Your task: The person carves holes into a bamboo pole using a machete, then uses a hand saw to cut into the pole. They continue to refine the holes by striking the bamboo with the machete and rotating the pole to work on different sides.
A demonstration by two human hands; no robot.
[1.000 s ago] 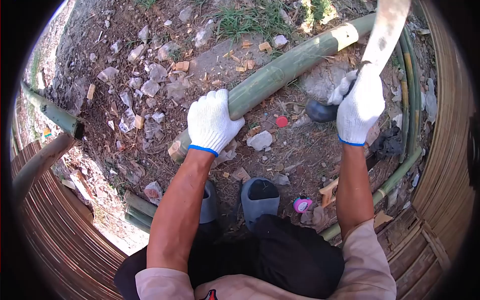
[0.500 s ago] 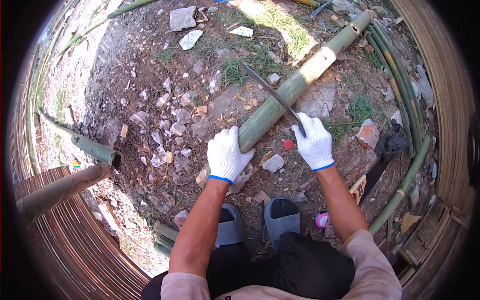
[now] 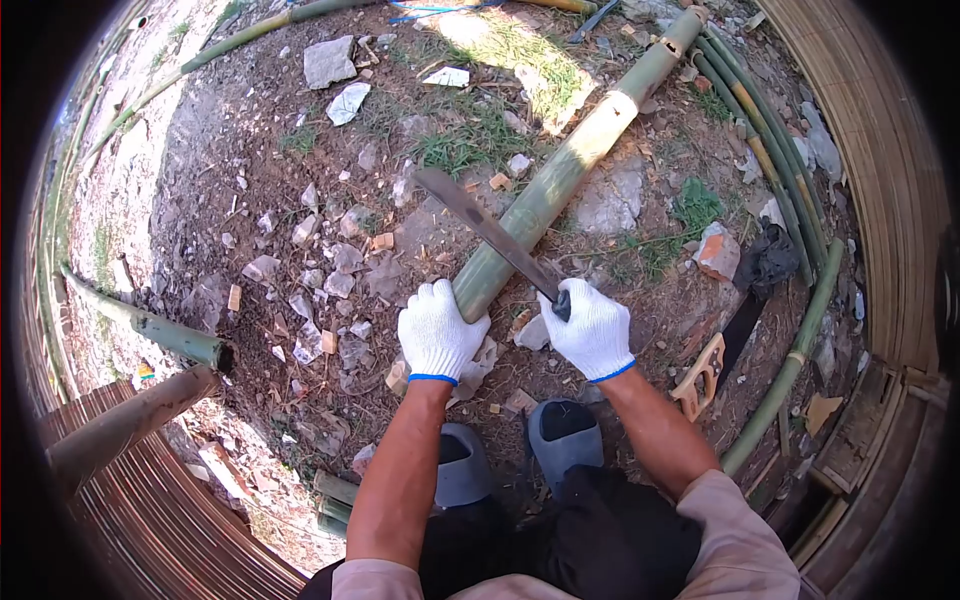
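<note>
A thick green bamboo pole lies slanting from the lower middle up to the upper right. My left hand, in a white glove with a blue cuff, is closed round its near end. In my right hand, gloved the same way, is the dark handle of a long machete. The blade points up and to the left and crosses over the pole, a little beyond my left hand. Whether the blade touches the bamboo I cannot tell.
A handsaw with a wooden handle lies at the right, beside a curved bamboo pole. Cut bamboo rests at the left. Stones, a brick piece and wood chips cover the ground. My sandals are below.
My right hand has moved left and lower with the machete, whose blade now crosses nearer the pole's near end. The view has shifted slightly, and the pink round object is out of sight.
</note>
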